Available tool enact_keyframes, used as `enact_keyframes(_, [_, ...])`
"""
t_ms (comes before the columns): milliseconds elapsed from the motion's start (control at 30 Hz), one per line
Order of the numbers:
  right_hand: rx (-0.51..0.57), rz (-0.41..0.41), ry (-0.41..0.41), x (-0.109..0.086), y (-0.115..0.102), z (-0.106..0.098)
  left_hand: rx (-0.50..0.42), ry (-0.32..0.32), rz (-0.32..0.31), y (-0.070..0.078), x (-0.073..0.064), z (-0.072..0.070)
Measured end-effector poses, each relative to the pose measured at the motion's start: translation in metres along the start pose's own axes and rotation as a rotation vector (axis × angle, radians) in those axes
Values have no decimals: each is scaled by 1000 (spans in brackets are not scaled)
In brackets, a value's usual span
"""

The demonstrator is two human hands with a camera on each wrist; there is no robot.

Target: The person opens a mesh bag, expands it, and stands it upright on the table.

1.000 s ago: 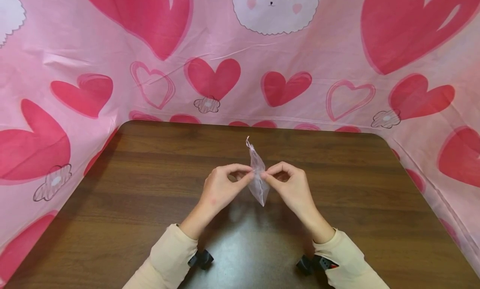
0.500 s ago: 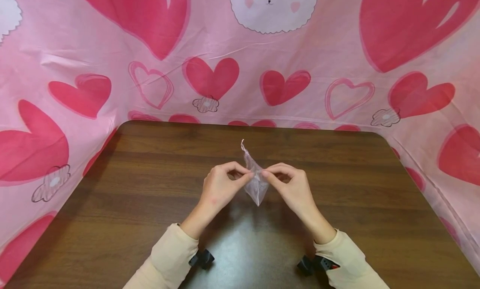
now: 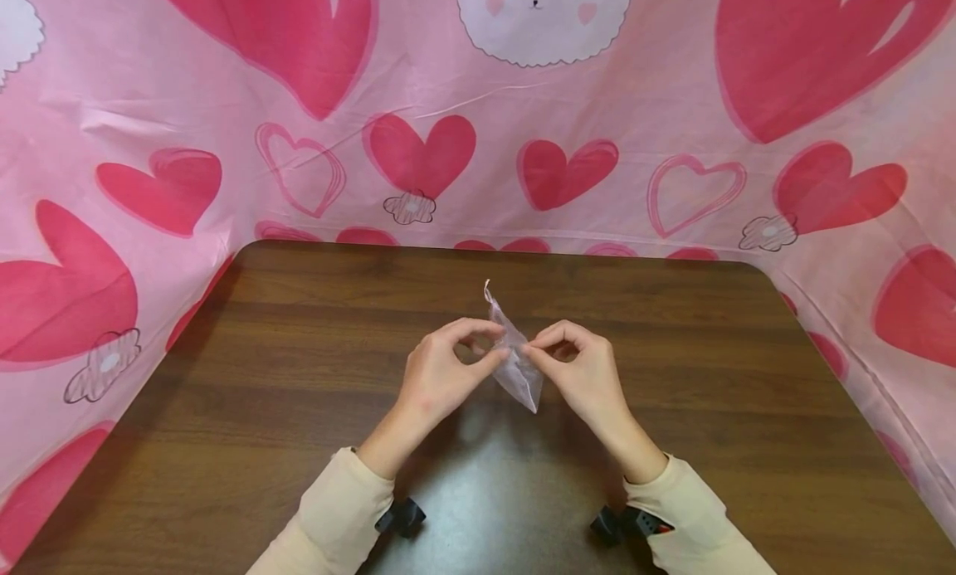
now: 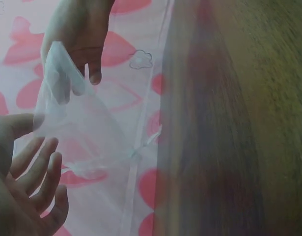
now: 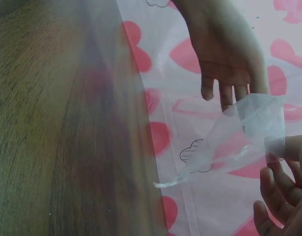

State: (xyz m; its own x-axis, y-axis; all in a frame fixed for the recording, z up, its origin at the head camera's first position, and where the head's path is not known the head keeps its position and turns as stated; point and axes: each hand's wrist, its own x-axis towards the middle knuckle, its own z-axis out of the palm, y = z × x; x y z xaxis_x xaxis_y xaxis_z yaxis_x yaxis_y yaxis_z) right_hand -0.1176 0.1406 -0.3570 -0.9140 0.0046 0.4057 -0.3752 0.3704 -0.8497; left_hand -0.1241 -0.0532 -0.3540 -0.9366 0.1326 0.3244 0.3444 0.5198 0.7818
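A small sheer white drawstring pouch [image 3: 515, 376] hangs above the middle of the table, its corded end pointing up and away. On its right side my right hand [image 3: 590, 372] pinches the thin fabric between thumb and index finger, also visible in the right wrist view beside the pouch [image 5: 234, 140]. My left hand [image 3: 441, 372] is at the other side, thumb and index finger parted around the pouch's edge. In the left wrist view, the left hand [image 4: 30, 172] has its fingers spread, and one fingertip touches the pouch [image 4: 87, 128]. Whether anything is inside cannot be made out.
A dark brown wooden table [image 3: 299, 326] lies beneath both hands. Pink cloth [image 3: 418, 85] printed with hearts encloses its back and sides. Black wrist devices [image 3: 403, 517] show below the cream sleeves [image 3: 336, 509].
The pouch's lower tip has swung to the right, after a small swing left. My left thumb and index finger have moved apart, while the right hand keeps its pinch.
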Motion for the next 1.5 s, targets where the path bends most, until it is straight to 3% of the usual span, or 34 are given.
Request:
enact_keyframes(167, [-18, 8, -45, 0, -2, 1, 63, 49, 45, 2, 1, -1])
enact_keyframes(367, [-49, -15, -121, -2, -1, -1, 66, 101, 41, -2, 3, -2])
enact_keyframes(700, [-84, -18, -53, 1, 0, 0, -13, 86, 36, -1, 4, -4])
enact_keyframes(900, [-145, -92, -13, 3, 1, 0, 12, 93, 141, 0, 6, -5])
enact_keyframes(1067, [-180, -141, -22, 3, -1, 1, 99, 76, 251, 0, 6, -3])
enact_keyframes(1167, [-182, -141, -35, 3, -2, 2, 152, 75, 275, 0, 6, -2])
enact_keyframes(1400, [-187, -128, -93, 1, -2, 0, 163, 127, 229, -3, 5, -3])
enact_keyframes(1500, [-201, -122, -104, 1, -2, -2, 163, 119, 200, -4, 4, -3])
